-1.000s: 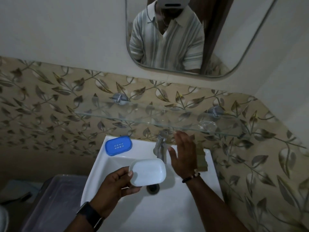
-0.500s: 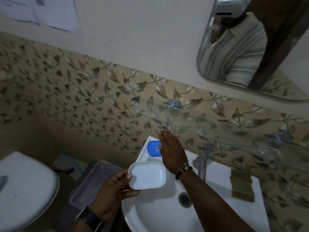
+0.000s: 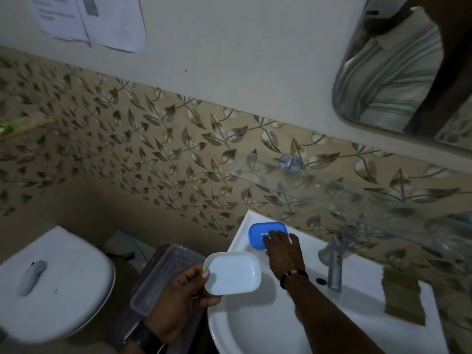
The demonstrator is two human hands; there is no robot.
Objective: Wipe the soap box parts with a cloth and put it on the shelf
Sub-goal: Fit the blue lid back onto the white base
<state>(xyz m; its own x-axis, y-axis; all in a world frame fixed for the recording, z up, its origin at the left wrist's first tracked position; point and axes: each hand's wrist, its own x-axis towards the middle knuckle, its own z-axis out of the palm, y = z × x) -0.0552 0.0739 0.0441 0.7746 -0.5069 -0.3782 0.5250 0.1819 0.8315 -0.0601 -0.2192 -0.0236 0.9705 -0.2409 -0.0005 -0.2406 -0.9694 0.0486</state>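
My left hand holds the white soap box tray by its left edge, hollow side up, above the sink's left rim. The blue perforated soap box insert lies on the back left corner of the white sink. My right hand rests on the insert's right half with fingers spread over it; whether they grip it I cannot tell. A folded brown cloth lies on the sink's right rim. The glass shelf is fixed to the tiled wall above the sink.
A metal tap stands behind the basin between my right hand and the cloth. A clear plastic box sits left of the sink, and a white toilet lid lies further left. A mirror hangs at the upper right.
My right hand has moved from near the tap leftward and down onto the blue insert. The view has swung left. My left hand still holds the white tray.
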